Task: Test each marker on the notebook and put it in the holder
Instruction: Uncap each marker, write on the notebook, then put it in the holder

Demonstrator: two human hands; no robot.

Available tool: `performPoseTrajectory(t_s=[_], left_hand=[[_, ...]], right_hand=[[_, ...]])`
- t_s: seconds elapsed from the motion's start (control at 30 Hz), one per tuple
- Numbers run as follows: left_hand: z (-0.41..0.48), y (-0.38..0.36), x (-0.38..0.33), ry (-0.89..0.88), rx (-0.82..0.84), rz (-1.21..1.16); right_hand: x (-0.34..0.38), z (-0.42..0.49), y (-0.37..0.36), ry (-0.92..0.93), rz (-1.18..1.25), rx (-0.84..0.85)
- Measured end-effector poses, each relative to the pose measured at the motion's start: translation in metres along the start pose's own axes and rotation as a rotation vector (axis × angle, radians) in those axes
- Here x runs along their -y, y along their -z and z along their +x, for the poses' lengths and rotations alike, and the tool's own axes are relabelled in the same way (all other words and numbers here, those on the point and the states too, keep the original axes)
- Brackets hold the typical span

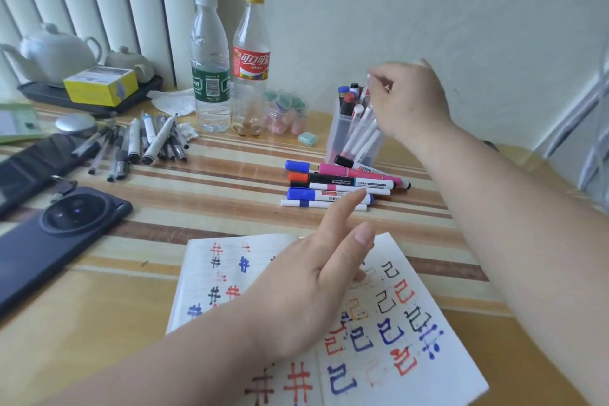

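Note:
An open notebook (458,369) covered in red, blue and black test marks lies at the near edge of the table. My left hand (306,293) hovers over its middle, fingers straight and reaching toward a pile of several markers (336,180) lying just beyond the notebook. A clear plastic holder (342,135) stands behind the pile with several markers upright in it. My right hand (412,99) is at the holder's top, fingertips pinching the upper end of a white marker (369,84) that slants down into the holder.
Two plastic bottles (211,69) and a small jar (283,115) stand left of the holder. A heap of dark pens (145,142) lies farther left, with a phone (56,234), a dark case, and a tray with a teapot (56,53) and a yellow box. The wall is close behind.

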State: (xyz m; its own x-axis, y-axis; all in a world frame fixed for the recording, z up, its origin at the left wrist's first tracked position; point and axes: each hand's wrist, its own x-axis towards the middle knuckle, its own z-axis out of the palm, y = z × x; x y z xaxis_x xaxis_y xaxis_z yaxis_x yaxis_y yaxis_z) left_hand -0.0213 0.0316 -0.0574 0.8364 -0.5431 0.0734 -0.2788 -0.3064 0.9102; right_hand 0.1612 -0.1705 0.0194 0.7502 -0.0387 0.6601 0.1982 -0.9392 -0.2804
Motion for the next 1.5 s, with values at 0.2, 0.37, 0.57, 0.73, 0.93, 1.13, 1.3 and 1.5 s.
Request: performPoseTrajectory(t_s=[0.2, 0.37, 0.57, 0.73, 0.93, 1.13, 1.3, 1.5], left_hand=[[0.005, -0.013, 0.01, -0.044, -0.054, 0.008], [0.003, -0.008, 0.01, -0.017, -0.052, -0.026], [0.0, -0.008, 0.013, -0.002, -0.101, -0.19], [0.001, -0.014, 0.022, -0.025, -0.112, -0.22], [0.005, -0.013, 0.019, -0.029, -0.112, -0.205], [0.005, -0.013, 0.021, -0.027, -0.107, -0.251], [0.001, -0.005, 0.016, -0.01, -0.047, -0.195], [-0.002, 0.001, 0.012, 0.015, 0.013, -0.157]], right_hand=[[0.0, -0.023, -0.01, 0.038, -0.222, 0.219], [0.012, -0.053, 0.007, 0.091, -0.015, -0.011], [0.026, -0.118, 0.018, 0.075, 0.005, 0.536], [0.021, -0.138, 0.013, 0.096, -0.064, 0.582], [0.024, -0.135, 0.014, 0.145, -0.125, 0.442], [0.028, -0.12, 0.013, 0.08, -0.215, 0.657], [0.022, -0.112, 0.016, 0.023, -0.187, 0.732], [0.015, -0.129, 0.046, -0.098, 0.086, 0.478]])
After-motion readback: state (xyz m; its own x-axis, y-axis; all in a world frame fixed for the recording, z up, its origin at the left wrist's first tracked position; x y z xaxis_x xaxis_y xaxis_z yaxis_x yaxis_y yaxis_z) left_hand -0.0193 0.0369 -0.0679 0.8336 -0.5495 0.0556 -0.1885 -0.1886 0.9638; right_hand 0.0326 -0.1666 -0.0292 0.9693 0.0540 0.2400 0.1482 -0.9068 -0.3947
